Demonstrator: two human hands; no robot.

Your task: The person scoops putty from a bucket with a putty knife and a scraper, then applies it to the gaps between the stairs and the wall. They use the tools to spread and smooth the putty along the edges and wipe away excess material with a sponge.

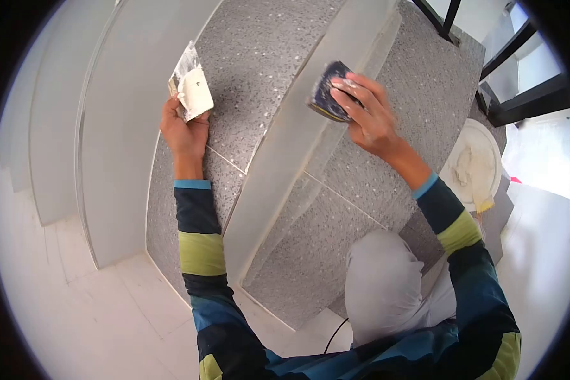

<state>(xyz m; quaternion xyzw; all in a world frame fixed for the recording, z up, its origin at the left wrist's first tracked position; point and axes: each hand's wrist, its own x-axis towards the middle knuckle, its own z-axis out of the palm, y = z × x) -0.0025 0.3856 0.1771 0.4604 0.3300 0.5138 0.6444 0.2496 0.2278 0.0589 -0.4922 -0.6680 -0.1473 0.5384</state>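
Observation:
My left hand [185, 134] is closed around a putty knife [188, 58], held above the upper speckled grey stair tread [253, 57]. A thick lump of off-white putty [197, 95] covers much of the knife. My right hand [372, 117] grips a dark blue sanding block [325, 95] with a yellowish lower edge and pale dust on it. The block overlaps the light grey stair riser [278, 152] in this view, near its joint with the lower tread [418, 82]. White residue marks my right fingers.
A round white bucket or lid [484, 142] smeared with putty sits at right, a yellow-edged piece [484, 206] at its rim. Black metal railing posts [529, 101] stand at upper right. My knee [383, 272] rests by the lower tread. Smooth grey risers [123, 126] curve away left.

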